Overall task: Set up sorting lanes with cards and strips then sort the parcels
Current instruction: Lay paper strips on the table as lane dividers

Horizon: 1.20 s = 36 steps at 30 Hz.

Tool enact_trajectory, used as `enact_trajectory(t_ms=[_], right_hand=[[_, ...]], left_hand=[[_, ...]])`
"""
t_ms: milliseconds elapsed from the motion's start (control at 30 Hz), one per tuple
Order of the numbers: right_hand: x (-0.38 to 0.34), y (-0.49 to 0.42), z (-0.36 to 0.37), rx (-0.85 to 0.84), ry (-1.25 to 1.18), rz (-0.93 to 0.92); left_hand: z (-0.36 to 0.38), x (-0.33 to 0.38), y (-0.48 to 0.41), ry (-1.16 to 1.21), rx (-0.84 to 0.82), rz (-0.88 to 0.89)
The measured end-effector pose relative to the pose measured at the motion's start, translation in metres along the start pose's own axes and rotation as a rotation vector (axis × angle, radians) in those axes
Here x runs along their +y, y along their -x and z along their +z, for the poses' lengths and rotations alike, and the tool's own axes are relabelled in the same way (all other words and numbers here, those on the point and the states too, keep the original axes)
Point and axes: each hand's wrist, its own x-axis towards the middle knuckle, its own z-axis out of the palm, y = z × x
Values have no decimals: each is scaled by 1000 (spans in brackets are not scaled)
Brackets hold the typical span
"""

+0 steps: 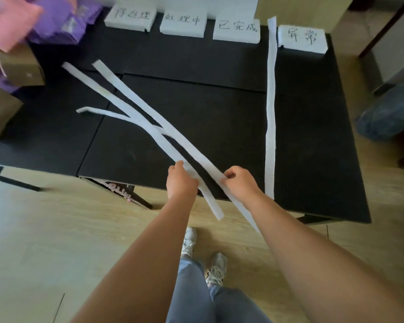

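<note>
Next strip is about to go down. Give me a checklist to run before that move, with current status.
1. Four label cards lined along the far edge: ok.
2. Laid strip straight, between the third and fourth cards: ok.
3. Right hand pinches the long strip: ok.
4. Left hand grips the second strip: ok.
5. Loose strips untangled: not ok, they overlap mid-table.
6. Dividers between the first three cards: not ok, none laid.

Soft even daylight, wide-angle bending at edges, top-left corner motion-blurred.
</note>
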Motion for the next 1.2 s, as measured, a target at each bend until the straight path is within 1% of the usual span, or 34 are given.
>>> enact_trajectory(t_ms=[100, 233, 300, 400, 533, 633, 700, 800, 933, 1033, 1100, 1200], right_hand=[[-7, -2, 9, -41, -33, 4], [-18, -8, 24, -59, -41, 17], [-21, -10, 31, -65, -24, 14], [-25, -11, 35, -101, -39, 3], [-33, -9, 33, -113, -29, -27], [-42, -7, 26, -227, -57, -43], [-52, -5, 21, -327, -24, -48], [-68, -5, 17, -403, 48, -60], [-96, -12, 23, -422, 126, -116], [-129, -23, 38, -417, 146, -132], [-157, -31, 54, -402, 108, -123], [-205, -43, 86, -382, -16, -112]], left_hand=[[-3, -3, -5, 153, -13, -40], [-12, -2, -15, 451, -87, -242], [-16, -3, -20, 571, -144, -306], [-22, -3, -22, 690, -228, -334], [-31, -1, -28, 851, -249, -375], [-43, 2, -38, 953, -248, -425], [-57, 6, -48, 1016, -251, -451], [-84, 17, -67, 977, -183, -491], [-136, 37, -97, 884, -116, -383], [-183, 52, -131, 869, -133, -217], [-216, 64, -152, 821, -163, -100], [-264, 83, -183, 699, -195, 81]])
